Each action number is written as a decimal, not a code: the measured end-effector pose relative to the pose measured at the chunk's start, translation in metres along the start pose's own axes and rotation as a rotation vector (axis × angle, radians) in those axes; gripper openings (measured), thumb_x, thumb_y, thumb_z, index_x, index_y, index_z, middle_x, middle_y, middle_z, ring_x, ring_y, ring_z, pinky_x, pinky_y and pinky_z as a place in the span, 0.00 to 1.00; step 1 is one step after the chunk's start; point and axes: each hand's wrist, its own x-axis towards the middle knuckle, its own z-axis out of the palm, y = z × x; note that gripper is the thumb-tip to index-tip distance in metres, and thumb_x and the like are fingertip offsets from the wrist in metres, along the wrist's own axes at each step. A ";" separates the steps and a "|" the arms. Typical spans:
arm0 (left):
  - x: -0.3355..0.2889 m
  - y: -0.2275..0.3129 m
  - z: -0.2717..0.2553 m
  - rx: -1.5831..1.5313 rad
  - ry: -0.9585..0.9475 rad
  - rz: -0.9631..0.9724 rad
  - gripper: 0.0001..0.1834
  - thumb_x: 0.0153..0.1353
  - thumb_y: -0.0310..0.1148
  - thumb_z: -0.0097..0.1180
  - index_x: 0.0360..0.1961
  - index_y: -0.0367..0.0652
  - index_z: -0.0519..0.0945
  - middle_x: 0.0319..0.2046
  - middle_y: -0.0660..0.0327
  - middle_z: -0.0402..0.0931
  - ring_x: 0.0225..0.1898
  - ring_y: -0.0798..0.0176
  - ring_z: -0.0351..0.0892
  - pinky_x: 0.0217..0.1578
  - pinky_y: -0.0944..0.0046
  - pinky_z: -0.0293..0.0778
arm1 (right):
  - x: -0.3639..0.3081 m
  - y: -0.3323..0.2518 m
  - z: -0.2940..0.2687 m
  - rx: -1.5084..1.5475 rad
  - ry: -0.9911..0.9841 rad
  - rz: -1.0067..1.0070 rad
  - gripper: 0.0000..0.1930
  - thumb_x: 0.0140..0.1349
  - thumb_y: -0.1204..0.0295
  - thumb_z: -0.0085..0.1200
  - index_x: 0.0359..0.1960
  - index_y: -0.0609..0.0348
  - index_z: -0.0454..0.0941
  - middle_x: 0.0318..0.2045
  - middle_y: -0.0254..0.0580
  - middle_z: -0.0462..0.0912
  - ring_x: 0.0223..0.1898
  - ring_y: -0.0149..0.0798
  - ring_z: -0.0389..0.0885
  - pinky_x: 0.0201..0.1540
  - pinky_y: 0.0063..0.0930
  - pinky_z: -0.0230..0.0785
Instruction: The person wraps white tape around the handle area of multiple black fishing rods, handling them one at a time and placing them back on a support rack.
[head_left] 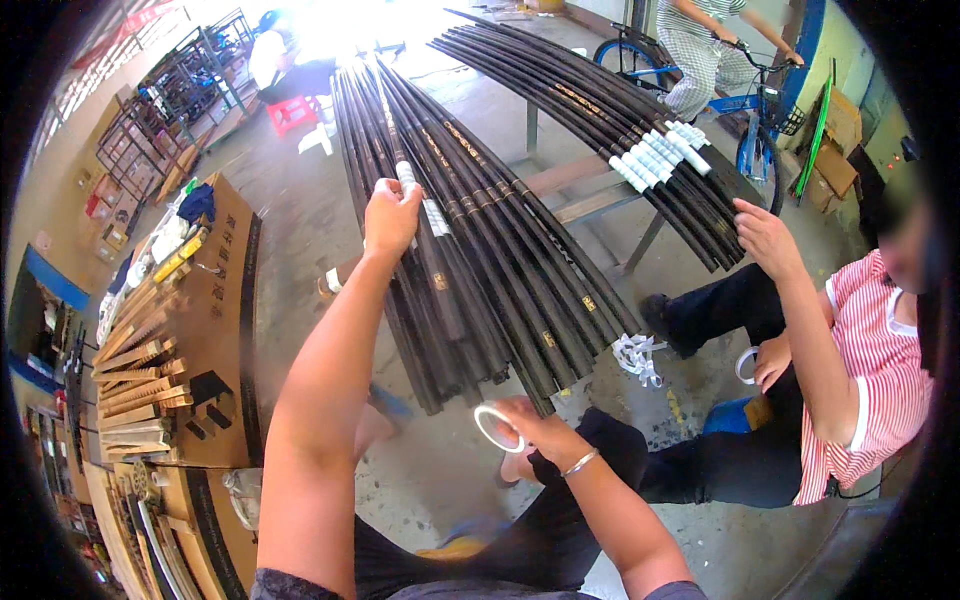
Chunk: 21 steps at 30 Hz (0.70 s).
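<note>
Many long black poles [480, 215] with gold markings, like fishing rods, lie side by side in front of me. My left hand [392, 215] is closed on one black pole [389, 125], just below a white wrapped band [404, 172]. Another white band [436, 217] shows beside my fingers. Low by the near pole ends, my right hand [535, 425] grips a white tape roll [488, 428] at its side.
To the right, a seated person in a striped shirt [850, 340] touches more white-banded poles [600, 120] and holds another tape roll [741, 366]. Crumpled white strips [638, 358] hang near the pole ends. A cardboard box [225, 300] with wooden pieces [140, 390] stands left. Behind is a bicycle [745, 105].
</note>
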 end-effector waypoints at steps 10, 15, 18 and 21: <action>-0.019 0.036 0.010 0.423 -0.044 -0.054 0.25 0.57 0.46 0.55 0.44 0.34 0.71 0.38 0.40 0.79 0.42 0.39 0.79 0.45 0.47 0.72 | -0.021 -0.017 0.003 1.003 0.130 -0.163 0.20 0.67 0.67 0.40 0.50 0.72 0.72 0.30 0.45 0.79 0.29 0.35 0.73 0.34 0.29 0.66; -0.017 0.044 0.015 0.514 -0.105 -0.045 0.28 0.57 0.47 0.53 0.49 0.36 0.66 0.40 0.39 0.78 0.44 0.37 0.78 0.46 0.45 0.72 | -0.020 -0.021 -0.002 1.216 -0.054 -0.299 0.20 0.66 0.65 0.42 0.52 0.70 0.71 0.27 0.41 0.79 0.27 0.33 0.72 0.34 0.29 0.65; -0.017 0.045 0.018 0.557 -0.127 -0.038 0.28 0.57 0.48 0.52 0.50 0.36 0.66 0.40 0.39 0.78 0.44 0.38 0.79 0.46 0.45 0.72 | -0.016 -0.023 -0.005 1.226 0.024 -0.348 0.23 0.64 0.61 0.47 0.53 0.68 0.70 0.26 0.36 0.77 0.25 0.29 0.69 0.33 0.26 0.61; -0.019 0.048 0.020 0.603 -0.165 -0.026 0.28 0.58 0.50 0.51 0.50 0.37 0.67 0.41 0.40 0.79 0.45 0.40 0.79 0.47 0.46 0.73 | -0.019 -0.037 -0.006 1.229 0.052 -0.406 0.26 0.62 0.57 0.51 0.53 0.68 0.71 0.26 0.32 0.76 0.25 0.26 0.66 0.34 0.22 0.58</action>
